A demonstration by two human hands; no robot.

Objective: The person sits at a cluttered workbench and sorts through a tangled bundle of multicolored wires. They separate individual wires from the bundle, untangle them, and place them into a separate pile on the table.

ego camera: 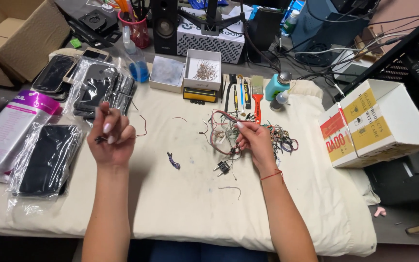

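My left hand [113, 138] is raised over the cream cloth [180, 204], fingers pinched on a thin dark red wire [143, 127] that trails off to the right. My right hand [254, 141] rests in a tangled pile of coloured wires [224, 127] at the middle of the cloth, fingers closed on strands of it. A small purple twist of wire [173, 161] and a small black connector [223, 168] lie between the hands. A loose grey wire piece [231, 189] lies nearer me.
Bagged phones [49, 160] and phone parts [100, 90] lie left. At the back stand a blue spray bottle [136, 60], two small open white boxes [202, 70], screwdrivers, an orange brush [257, 99]. A white-and-yellow carton [377, 121] sits right, a cardboard box [20, 34] far left.
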